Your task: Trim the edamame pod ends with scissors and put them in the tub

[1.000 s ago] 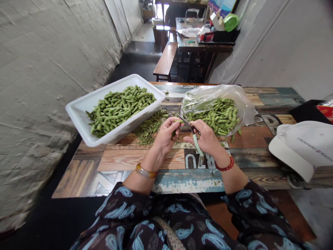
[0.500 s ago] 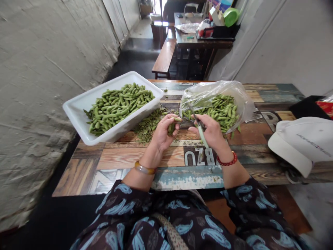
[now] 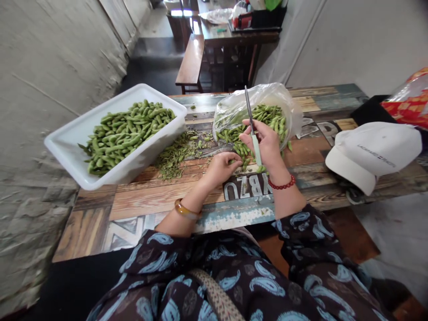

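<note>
Left hand (image 3: pixel 223 167) lowered, pods (image 3: pixel 246 161) just beyond it, pinch unclear; right hand (image 3: pixel 268 143), wrapped around scissors (image 3: pixel 256 149), now farther off.

Beyond the right hand (image 3: pixel 265 145), glare is glinting off the bench (image 3: pixel 191 60); left of the grip, the wall (image 3: pixel 36 98) is stretching, blurring.

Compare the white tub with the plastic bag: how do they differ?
The white tub is opaque, while the plastic bag is see-through. The tub's walls look straight and firm; the bag's film is crumpled. The tub looks larger than the bag. Both hold green pods.
</note>
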`<state>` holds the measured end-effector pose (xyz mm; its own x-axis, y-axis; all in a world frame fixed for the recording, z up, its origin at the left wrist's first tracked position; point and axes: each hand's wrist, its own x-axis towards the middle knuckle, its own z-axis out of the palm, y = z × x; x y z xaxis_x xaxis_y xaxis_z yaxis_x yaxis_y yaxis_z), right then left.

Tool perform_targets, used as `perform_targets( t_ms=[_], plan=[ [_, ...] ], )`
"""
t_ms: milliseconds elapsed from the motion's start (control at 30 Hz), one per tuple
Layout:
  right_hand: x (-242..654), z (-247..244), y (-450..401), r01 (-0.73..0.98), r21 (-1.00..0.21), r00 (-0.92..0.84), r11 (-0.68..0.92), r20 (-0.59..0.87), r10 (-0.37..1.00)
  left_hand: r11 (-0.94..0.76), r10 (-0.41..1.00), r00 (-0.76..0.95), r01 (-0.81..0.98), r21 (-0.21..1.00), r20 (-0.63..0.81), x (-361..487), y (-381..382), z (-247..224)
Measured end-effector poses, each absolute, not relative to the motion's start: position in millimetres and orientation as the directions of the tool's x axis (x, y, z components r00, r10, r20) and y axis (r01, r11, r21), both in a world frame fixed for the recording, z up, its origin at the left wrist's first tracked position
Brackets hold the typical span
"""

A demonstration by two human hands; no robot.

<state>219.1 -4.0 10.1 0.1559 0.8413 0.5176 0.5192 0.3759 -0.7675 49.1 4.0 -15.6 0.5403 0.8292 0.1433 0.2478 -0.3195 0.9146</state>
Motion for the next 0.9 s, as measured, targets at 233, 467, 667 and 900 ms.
perform_targets(
  t_ms=[233, 467, 667, 900],
  plan=[
    [216, 11, -6, 0.546, -0.744, 0.106, 0.386, 0.518, 0.849, -0.483, 0.829, 0.554, 0.633, 0.605, 0.082, 80, -6, -15],
    [214, 11, -6, 0.540, -0.732, 0.088, 0.416, 0.541, 0.836, -0.492, 0.824, 0.567, 0.716, 0.496, -0.002, 67, -7, -3],
    [212, 8, -5, 0.572, -0.714, 0.079, 0.405, 0.539, 0.839, -0.463, 0.851, 0.524, 0.778, 0.424, -0.032, 53, -6, 0],
    [212, 6, -6, 0.540, -0.732, 0.078, 0.416, 0.536, 0.841, -0.134, 0.919, 0.389, 0.135, 0.982, 0.072, 28, 11, -4]
  ],
)
